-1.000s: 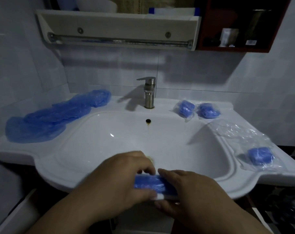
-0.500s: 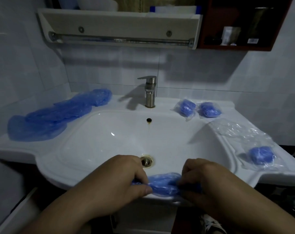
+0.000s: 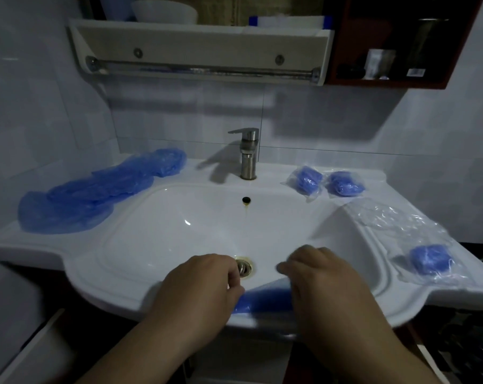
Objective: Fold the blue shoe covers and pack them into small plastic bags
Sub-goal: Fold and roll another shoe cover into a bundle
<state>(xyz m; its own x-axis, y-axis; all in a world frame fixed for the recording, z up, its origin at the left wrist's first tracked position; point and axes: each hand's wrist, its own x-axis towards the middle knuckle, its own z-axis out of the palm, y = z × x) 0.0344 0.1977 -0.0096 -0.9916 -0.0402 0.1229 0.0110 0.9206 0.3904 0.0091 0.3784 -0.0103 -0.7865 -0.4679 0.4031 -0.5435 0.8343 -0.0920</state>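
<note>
Right hand (image 3: pixel 326 281) edged forward, palm over shoe cover (image 3: pixel 265 299)

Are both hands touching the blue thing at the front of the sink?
Touching. The head view shows the folded blue shoe cover running from under the left hand straight to under the right hand, with no gap at either end.

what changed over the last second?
Hands parted sideways; the shoe cover between them now lies stretched along the sink front rim. Left hand pinches its left end; right hand, blurred, lies over the right end. Loose cover pile and three bagged covers unmoved.
</note>
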